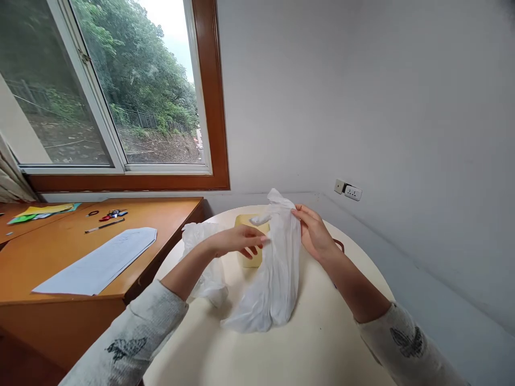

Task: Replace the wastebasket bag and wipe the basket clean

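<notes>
A white plastic bag (280,279) hangs upright over the round table, its lower part spreading near the tabletop. My right hand (316,234) pinches the bag's upper right edge between thumb and fingers. On the bag's left side, my left hand (241,240) has its fingers apart and loosely bent, the index fingertip at or very near the plastic. Behind that hand stands a pale yellow box-like object (250,260), partly covered by the hand and the bag. A second crumpled, thin plastic bag (209,284) lies to the left, under my left forearm.
The round cream table (322,343) stands against a white wall with a socket (353,192). A brown loop (339,245) shows behind my right wrist. On the wooden desk (169,214) at left lie papers (100,262), a pen (104,225) and keys (113,215).
</notes>
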### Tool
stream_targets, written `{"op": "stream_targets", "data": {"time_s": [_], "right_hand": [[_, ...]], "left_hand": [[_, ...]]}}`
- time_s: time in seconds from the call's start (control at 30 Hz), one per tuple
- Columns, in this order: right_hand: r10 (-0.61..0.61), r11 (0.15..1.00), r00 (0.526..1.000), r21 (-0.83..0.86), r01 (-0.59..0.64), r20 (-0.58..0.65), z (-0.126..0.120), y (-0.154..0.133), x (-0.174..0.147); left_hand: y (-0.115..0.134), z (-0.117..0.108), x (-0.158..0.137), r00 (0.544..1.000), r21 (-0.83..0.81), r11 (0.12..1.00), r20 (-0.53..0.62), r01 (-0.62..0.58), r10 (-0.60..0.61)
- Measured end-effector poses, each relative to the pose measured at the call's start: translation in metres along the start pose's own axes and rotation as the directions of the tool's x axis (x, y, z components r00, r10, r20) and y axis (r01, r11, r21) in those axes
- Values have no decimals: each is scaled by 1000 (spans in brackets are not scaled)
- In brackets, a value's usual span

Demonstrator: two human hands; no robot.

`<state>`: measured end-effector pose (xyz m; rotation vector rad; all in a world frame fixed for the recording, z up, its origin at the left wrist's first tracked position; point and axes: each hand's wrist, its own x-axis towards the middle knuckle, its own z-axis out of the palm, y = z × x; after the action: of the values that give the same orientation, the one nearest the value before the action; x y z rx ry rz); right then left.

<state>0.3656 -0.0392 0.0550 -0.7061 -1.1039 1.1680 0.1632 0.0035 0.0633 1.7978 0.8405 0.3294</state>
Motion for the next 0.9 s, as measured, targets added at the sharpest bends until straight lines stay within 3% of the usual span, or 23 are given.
{"op": "stream_targets", "data": {"time_s": [0.17, 0.57, 0.9], "right_hand": [[-8, 1000, 1000, -18, 8, -2, 2, 1, 1], [-109, 968, 956, 188, 165, -273, -42, -12, 17], [-118, 927, 926, 294, 232, -359, -67, -18, 22]], "left_hand": [[-5, 15, 8, 984, 204, 968, -75, -145, 163], [2, -14, -4, 920, 89, 965, -293, -246, 261], [-4, -34, -15, 883, 36, 970, -408, -241, 234]]}}
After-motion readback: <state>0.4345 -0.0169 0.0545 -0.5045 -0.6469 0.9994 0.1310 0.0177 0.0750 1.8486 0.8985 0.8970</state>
